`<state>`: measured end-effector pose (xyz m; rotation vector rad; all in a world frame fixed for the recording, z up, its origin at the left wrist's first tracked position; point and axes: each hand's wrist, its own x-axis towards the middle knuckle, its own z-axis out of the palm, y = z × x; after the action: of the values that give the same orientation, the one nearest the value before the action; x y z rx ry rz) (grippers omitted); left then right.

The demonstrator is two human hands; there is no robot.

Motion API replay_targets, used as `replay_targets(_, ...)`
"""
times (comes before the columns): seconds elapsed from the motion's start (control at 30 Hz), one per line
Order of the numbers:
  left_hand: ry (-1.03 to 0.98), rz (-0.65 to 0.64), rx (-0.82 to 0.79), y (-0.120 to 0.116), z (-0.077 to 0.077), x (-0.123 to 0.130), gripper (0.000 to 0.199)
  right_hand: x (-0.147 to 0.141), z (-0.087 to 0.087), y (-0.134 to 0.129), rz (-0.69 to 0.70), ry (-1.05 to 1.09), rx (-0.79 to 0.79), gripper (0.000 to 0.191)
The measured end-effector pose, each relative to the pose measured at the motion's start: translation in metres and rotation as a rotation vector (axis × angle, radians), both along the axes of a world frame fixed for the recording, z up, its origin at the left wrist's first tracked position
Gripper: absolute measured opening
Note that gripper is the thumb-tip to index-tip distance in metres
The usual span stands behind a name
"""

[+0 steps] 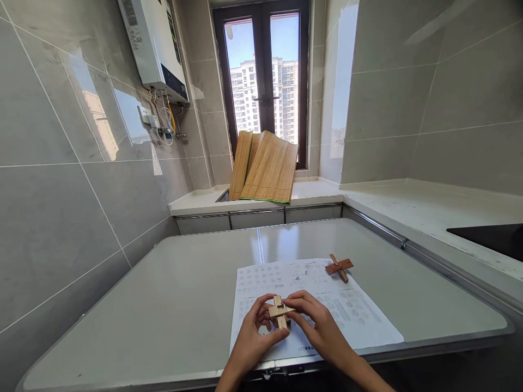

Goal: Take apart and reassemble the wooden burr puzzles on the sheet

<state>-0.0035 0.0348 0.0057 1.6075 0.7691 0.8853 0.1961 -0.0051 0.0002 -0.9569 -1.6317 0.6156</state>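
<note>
Both hands hold a light wooden interlocking block piece [280, 312] above a printed sheet. My left hand [258, 333] is closed round its left side, with the thumb at its lower end. From the right, the fingers and thumb of my right hand [316, 322] pinch it. The light pieces cross one another; the fingers hide parts of them. Under the hands lies a white paper sheet [343, 305] with small printed diagrams. On the sheet's upper right edge rests a brown wooden cross-shaped piece [339, 267].
The pale folding table [163, 305] has a seam down its middle. Beyond it, a white counter [318, 189] carries folded bamboo mats [272, 166] before a window. A black panel [490, 238] is at right; a water heater [155, 43] hangs upper left.
</note>
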Motion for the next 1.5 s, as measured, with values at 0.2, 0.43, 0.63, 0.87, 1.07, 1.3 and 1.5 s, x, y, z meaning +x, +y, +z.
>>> replay_targets(0.2, -0.001, -0.015, -0.019, 0.001, -0.001, -0.001, 0.066, -0.001, -0.005, -0.002, -0.036, 0.027, -0.027, 0.026)
replay_targets(0.43, -0.015, -0.031, -0.014, -0.002, 0.001, -0.002, 0.066, -0.002, -0.014, 0.002, -0.076, -0.005, 0.012, 0.024)
replay_targets(0.63, -0.025, -0.031, -0.016, -0.003, 0.002, -0.001, 0.066, -0.002, -0.016, 0.002, -0.083, 0.019, 0.015, 0.023)
replay_targets(0.87, -0.024, -0.007, -0.022, -0.002, 0.002, -0.001, 0.065, -0.003, -0.018, 0.004, -0.103, 0.019, -0.050, 0.026)
replay_targets(1.07, -0.030, 0.156, -0.028, 0.003, -0.003, 0.000, 0.061, -0.005, -0.028, 0.002, -0.211, -0.135, -0.104, 0.027)
replay_targets(1.3, -0.030, 0.258, -0.036, 0.004, -0.003, 0.001, 0.065, -0.012, -0.037, 0.006, -0.286, -0.361, -0.121, 0.017)
replay_targets(1.5, 0.015, 0.256, 0.032, 0.002, -0.005, 0.001, 0.066, -0.003, -0.023, 0.004, -0.255, -0.426, -0.053, 0.014)
